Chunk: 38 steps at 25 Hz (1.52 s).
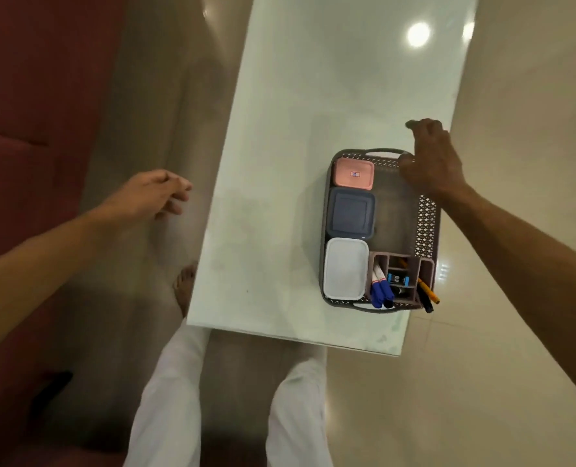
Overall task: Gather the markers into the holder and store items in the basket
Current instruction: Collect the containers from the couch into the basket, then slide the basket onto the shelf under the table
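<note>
The basket (428, 224) held three boxes, pink (354, 173), blue (351, 213) and white (345, 268); the pink label was unreadable. The holder (401, 279) held two blue-capped markers (380, 291). Both hands, left (151, 193) and right (431, 160), hung loosely curled, holding nothing.

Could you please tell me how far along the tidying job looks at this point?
Nearly finished. Done: the markers stand in the holder, which sits in the basket beside three lidded boxes. In hand: nothing; the right hand hovers over the basket's far corner, the left hand hangs off the table. Left: no loose items show.
</note>
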Tool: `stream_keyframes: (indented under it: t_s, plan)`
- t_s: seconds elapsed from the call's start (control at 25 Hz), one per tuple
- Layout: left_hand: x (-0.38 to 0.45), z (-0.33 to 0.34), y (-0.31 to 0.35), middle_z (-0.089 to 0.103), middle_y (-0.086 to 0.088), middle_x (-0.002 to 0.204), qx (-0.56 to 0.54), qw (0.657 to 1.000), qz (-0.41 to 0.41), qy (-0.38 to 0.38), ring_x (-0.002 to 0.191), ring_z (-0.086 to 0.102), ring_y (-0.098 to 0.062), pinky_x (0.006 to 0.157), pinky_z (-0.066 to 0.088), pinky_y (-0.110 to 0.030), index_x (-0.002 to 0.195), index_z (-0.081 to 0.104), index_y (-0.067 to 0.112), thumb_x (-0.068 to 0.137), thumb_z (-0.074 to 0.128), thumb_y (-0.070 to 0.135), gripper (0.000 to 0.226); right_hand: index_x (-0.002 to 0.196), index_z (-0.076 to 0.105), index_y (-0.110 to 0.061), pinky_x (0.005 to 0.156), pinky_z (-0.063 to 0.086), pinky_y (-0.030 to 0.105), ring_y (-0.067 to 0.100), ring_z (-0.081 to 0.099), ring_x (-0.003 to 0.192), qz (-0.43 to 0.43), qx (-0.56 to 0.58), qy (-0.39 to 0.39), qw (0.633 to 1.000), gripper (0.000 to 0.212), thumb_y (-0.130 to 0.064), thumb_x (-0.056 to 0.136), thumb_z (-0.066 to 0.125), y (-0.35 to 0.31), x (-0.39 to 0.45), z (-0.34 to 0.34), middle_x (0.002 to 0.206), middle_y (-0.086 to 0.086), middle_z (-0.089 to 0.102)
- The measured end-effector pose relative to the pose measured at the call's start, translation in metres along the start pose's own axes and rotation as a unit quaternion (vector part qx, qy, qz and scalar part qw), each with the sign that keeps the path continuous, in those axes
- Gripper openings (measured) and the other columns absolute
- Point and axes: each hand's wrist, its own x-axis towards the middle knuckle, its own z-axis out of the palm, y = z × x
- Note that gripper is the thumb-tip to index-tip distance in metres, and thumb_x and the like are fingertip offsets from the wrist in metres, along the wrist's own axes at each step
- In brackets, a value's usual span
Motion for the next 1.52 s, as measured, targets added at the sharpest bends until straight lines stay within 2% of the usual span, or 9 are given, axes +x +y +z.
stream_keyframes:
  t_s: [0.12, 0.36, 0.56, 0.68, 0.76, 0.88, 1.08, 1.28, 1.52]
  plan:
    - [-0.021, 0.043, -0.032, 0.071, -0.004, 0.11, -0.082, 0.994, -0.033, 0.068, 0.074, 0.064, -0.013, 0.068, 0.047, -0.029, 0.101, 0.07, 0.023, 0.106, 0.059, 0.031, 0.014, 0.151, 0.05, -0.008, 0.105, 0.047, 0.048, 0.047, 0.055, 0.13, -0.069, -0.078, -0.118, 0.987, 0.055, -0.012, 0.096, 0.058, 0.011, 0.024, 0.012, 0.14, 0.031, 0.057]
    - [-0.101, 0.152, -0.096, 0.074, 0.001, 0.104, -0.243, 0.957, -0.114, 0.113, 0.078, 0.067, -0.016, 0.071, 0.05, -0.03, 0.099, 0.074, 0.024, 0.103, 0.061, 0.032, 0.015, 0.109, 0.073, -0.001, 0.078, 0.055, 0.044, 0.052, 0.067, 0.095, -0.16, -0.185, -0.109, 0.964, 0.028, 0.004, 0.088, 0.055, 0.028, 0.027, 0.017, 0.107, 0.036, 0.068]
    - [-0.163, 0.281, -0.135, 0.078, 0.001, 0.104, -0.332, 0.922, -0.166, 0.111, 0.081, 0.069, -0.019, 0.074, 0.052, -0.03, 0.104, 0.071, 0.025, 0.099, 0.062, 0.033, 0.013, 0.101, 0.075, 0.001, 0.067, 0.053, 0.037, 0.044, 0.07, 0.084, -0.211, -0.286, -0.161, 0.921, 0.031, -0.025, 0.098, 0.058, 0.027, 0.008, 0.037, 0.097, 0.027, 0.073]
    - [-0.186, 0.363, -0.129, 0.07, 0.002, 0.106, -0.377, 0.9, -0.161, 0.146, 0.09, 0.073, -0.025, 0.085, 0.059, -0.038, 0.113, 0.06, 0.025, 0.092, 0.059, 0.053, 0.035, 0.1, 0.077, -0.002, 0.066, 0.048, 0.034, 0.039, 0.071, 0.085, -0.236, -0.295, -0.19, 0.906, 0.028, -0.025, 0.098, 0.061, 0.032, -0.009, 0.049, 0.095, 0.021, 0.076]
    - [-0.184, 0.422, -0.148, 0.068, -0.002, 0.102, -0.469, 0.84, -0.169, 0.215, 0.093, 0.073, -0.031, 0.09, 0.061, -0.05, 0.112, 0.049, 0.02, 0.078, 0.054, 0.071, 0.061, 0.097, 0.079, -0.002, 0.071, 0.054, 0.036, 0.036, 0.074, 0.083, -0.248, -0.301, -0.187, 0.902, 0.024, -0.021, 0.096, 0.063, 0.046, -0.025, 0.052, 0.09, 0.019, 0.079]
    - [-0.167, 0.535, -0.2, 0.061, -0.013, 0.142, -0.519, 0.794, -0.193, 0.251, 0.114, 0.068, -0.031, 0.093, 0.059, -0.045, 0.135, 0.049, 0.012, 0.061, 0.037, 0.102, 0.117, 0.093, 0.08, -0.005, 0.077, 0.056, 0.036, 0.034, 0.073, 0.08, -0.263, -0.286, -0.194, 0.901, 0.018, -0.016, 0.093, 0.065, 0.075, -0.052, 0.062, 0.088, 0.018, 0.079]
    - [-0.227, 0.587, -0.129, 0.072, -0.008, 0.117, -0.567, 0.736, -0.172, 0.327, 0.11, 0.072, -0.034, 0.095, 0.06, -0.058, 0.095, 0.061, 0.028, 0.096, 0.048, 0.058, 0.032, 0.1, 0.077, -0.004, 0.091, 0.062, 0.044, 0.033, 0.078, 0.085, -0.263, -0.169, -0.214, 0.926, 0.023, -0.014, 0.098, 0.056, 0.13, -0.069, 0.058, 0.088, 0.019, 0.079]
    - [-0.233, 0.652, -0.102, 0.072, -0.004, 0.111, -0.475, 0.779, -0.152, 0.381, 0.101, 0.074, -0.026, 0.087, 0.063, -0.05, 0.102, 0.068, 0.026, 0.101, 0.043, 0.052, 0.037, 0.109, 0.071, 0.007, 0.086, 0.064, 0.054, 0.036, 0.075, 0.083, -0.265, -0.038, -0.266, 0.926, 0.027, 0.004, 0.097, 0.047, 0.219, -0.075, 0.043, 0.095, 0.033, 0.075]
    - [-0.266, 0.794, -0.016, 0.068, -0.002, 0.091, -0.53, 0.718, -0.124, 0.433, 0.063, 0.067, 0.003, 0.056, 0.057, -0.019, 0.108, 0.063, 0.002, 0.113, 0.043, 0.035, 0.039, 0.086, 0.07, -0.015, 0.084, 0.063, 0.061, 0.036, 0.074, 0.078, -0.364, -0.033, -0.291, 0.884, 0.027, -0.013, 0.105, 0.051, 0.326, -0.046, 0.014, 0.081, 0.022, 0.074]
